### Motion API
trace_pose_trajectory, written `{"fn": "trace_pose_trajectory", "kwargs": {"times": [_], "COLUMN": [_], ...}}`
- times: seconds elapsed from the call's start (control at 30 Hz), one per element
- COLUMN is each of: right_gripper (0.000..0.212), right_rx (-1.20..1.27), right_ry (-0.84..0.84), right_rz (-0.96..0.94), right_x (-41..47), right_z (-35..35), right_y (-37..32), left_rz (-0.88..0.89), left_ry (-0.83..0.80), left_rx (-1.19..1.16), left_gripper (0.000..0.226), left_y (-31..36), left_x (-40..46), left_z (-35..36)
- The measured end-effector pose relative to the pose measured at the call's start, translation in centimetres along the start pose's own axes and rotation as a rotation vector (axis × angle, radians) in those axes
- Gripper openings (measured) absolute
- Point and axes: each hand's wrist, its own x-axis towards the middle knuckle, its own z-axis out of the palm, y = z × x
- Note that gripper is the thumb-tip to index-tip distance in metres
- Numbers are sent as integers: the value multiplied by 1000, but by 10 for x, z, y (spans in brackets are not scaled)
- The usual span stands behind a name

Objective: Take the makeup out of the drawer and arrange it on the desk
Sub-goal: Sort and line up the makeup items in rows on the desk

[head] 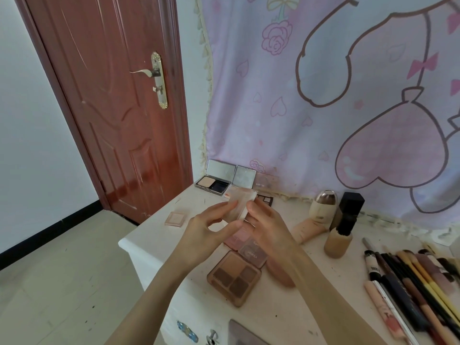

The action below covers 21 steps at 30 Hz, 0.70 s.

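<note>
Makeup compact point(242, 204), pale translucent case, is held in the air over the desk's point(286, 307) far-left part, above the other palettes. Likely light, rigid plastic, slick faces, hinge probably fragile; best taken by opposite edges, not the lid. Left hand point(211, 227) pinches its left edge, fingers extended, thumb underneath. Right hand point(267, 224) grips the right edge, fingers curled round it. Both forearms reach in from the near edge, wrists raised. Four-pan eyeshadow palette point(235, 276) lies below, near the left edge.
</note>
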Motion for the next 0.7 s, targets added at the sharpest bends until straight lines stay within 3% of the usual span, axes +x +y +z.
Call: {"fn": "trace_pose_trajectory", "kwargs": {"times": [0.17,0.37,0.47,0.7], "right_gripper": [65,61,60,60], "right_rx": [117,100,131,304], "right_ry": [132,148,133,139], "right_rz": [36,39,66,309], "right_x": [-3,-7,-7,2], "right_z": [3,2,1,10], "right_y": [-2,-1,3,22], "left_rz": [38,68,47,-62], "left_ry": [-64,-50,-108,188], "left_rx": [-62,-72,12,252], "left_gripper": [47,33,40,31], "left_y": [1,5,6,12], "left_x": [-2,-1,2,30], "left_z": [6,1,-7,-26]}}
